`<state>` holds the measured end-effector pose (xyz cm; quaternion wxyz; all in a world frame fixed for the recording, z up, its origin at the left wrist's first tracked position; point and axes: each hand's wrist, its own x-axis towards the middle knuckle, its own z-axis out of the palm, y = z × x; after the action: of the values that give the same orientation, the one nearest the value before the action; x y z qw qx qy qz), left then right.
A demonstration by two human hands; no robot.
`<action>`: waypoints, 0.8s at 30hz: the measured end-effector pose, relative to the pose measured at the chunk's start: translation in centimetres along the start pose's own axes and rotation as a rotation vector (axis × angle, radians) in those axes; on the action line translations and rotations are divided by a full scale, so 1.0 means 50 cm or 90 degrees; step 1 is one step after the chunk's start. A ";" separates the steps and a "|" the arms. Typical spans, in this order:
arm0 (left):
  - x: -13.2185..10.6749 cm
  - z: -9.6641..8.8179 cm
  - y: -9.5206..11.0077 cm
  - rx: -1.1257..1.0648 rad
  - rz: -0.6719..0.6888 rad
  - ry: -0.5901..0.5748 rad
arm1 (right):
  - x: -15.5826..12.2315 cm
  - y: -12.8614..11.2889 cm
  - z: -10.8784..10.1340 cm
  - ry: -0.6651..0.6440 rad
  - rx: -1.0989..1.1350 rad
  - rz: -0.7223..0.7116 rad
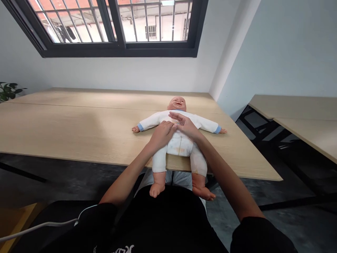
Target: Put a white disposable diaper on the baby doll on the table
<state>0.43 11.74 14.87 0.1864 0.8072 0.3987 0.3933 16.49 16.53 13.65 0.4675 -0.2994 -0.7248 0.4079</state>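
Note:
A baby doll point(181, 142) in a white suit with blue cuffs lies on its back near the front edge of a long wooden table point(79, 130), arms spread, bare feet hanging over the edge toward me. My left hand point(162, 133) rests on the doll's chest with its fingers curled and pressed to the fabric. My right hand point(184, 123) lies across the upper chest, fingers stretched out flat and pointing left. Neither hand holds anything I can make out apart from the doll's clothing.
A second wooden table point(297, 112) stands at the right across a dark-floored gap. A barred window point(116, 24) runs along the back wall. Plant leaves point(9, 90) show at the far left. A white cable point(39, 227) crosses my lap.

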 end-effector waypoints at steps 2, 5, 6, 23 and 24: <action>-0.020 0.001 0.002 -0.020 -0.001 -0.015 | -0.001 -0.002 0.001 0.020 0.024 0.007; -0.045 0.005 0.002 -0.073 -0.020 -0.032 | -0.006 -0.008 0.002 0.086 0.001 0.003; -0.050 0.007 0.002 -0.077 -0.029 -0.046 | -0.008 -0.010 0.001 0.116 -0.018 0.003; -0.044 0.023 0.071 0.454 -0.083 -0.204 | -0.018 -0.006 0.009 0.214 0.006 0.042; -0.044 0.025 0.073 0.465 -0.085 -0.203 | -0.018 -0.005 0.009 0.214 0.008 0.043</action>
<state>2.39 7.79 15.27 -0.0279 0.8434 0.5301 0.0827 16.39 15.56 13.37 0.5699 -0.3845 -0.6234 0.3724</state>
